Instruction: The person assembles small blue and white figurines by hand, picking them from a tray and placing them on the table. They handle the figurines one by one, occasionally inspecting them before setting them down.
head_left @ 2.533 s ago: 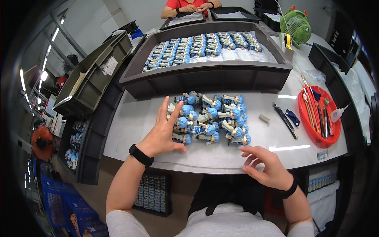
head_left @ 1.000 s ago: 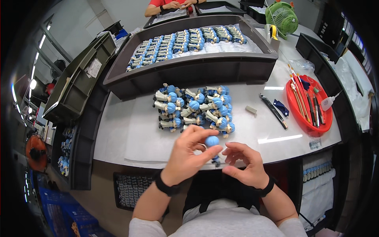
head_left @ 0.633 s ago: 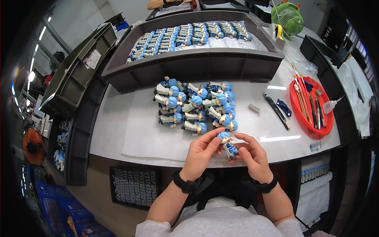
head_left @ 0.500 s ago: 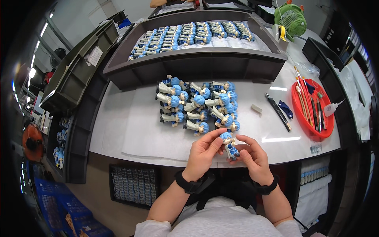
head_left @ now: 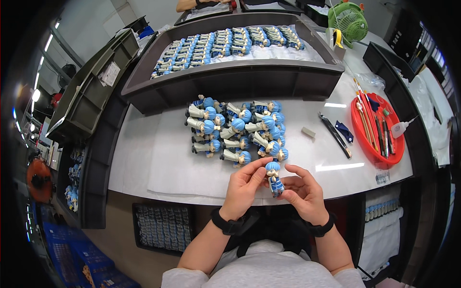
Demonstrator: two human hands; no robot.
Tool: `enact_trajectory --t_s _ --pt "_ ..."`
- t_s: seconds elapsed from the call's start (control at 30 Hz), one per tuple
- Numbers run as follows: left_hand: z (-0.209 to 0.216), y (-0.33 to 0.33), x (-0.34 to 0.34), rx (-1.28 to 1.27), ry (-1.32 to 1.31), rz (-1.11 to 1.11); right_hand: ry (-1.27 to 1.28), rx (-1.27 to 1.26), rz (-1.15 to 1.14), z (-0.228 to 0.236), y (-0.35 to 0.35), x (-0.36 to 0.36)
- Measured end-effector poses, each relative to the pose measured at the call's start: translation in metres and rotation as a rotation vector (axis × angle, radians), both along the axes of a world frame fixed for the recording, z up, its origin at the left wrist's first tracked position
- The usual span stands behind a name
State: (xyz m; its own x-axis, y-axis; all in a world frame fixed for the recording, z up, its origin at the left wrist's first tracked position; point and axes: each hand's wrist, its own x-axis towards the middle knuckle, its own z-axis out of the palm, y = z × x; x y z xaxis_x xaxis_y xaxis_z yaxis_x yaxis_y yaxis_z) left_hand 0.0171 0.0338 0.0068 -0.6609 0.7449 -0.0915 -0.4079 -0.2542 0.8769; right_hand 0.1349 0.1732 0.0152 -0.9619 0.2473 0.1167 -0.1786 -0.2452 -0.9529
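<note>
A small painted figurine [head_left: 274,180] with light blue hair and a blue-and-white outfit is held upright near the front edge of the table, its face toward me. My left hand [head_left: 244,186] pinches it by the head between thumb and fingers. At its feet, my right hand [head_left: 305,196] grips with thumb and curled fingers, the index finger raised. Just beyond my hands, a pile of similar figurines [head_left: 235,126] lies on its side in rough rows on a white sheet [head_left: 168,163].
Behind the pile stands a large grey tray [head_left: 230,81] with rows of figurines. To the right are a craft knife [head_left: 334,134], a pale block [head_left: 308,132] and a red dish [head_left: 356,126] of brushes. A green fan [head_left: 348,21] stands far right; dark crates [head_left: 93,158] flank the left.
The figurine has turned from a tilted pose to upright, now facing me more squarely. Both hands stay on it. The whole view has shifted slightly.
</note>
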Motion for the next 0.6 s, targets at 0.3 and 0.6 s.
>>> enact_trajectory --t_s 0.3,0.6 --pt "0.0028 0.0058 0.0015 0.042 -0.009 0.061 0.005 0.076 -0.039 -0.0024 0.0025 -0.0036" --pt "0.0066 0.0000 0.0031 -0.032 -0.014 0.049 0.055 0.222 -0.103 -0.0056 -0.0018 -0.0045"
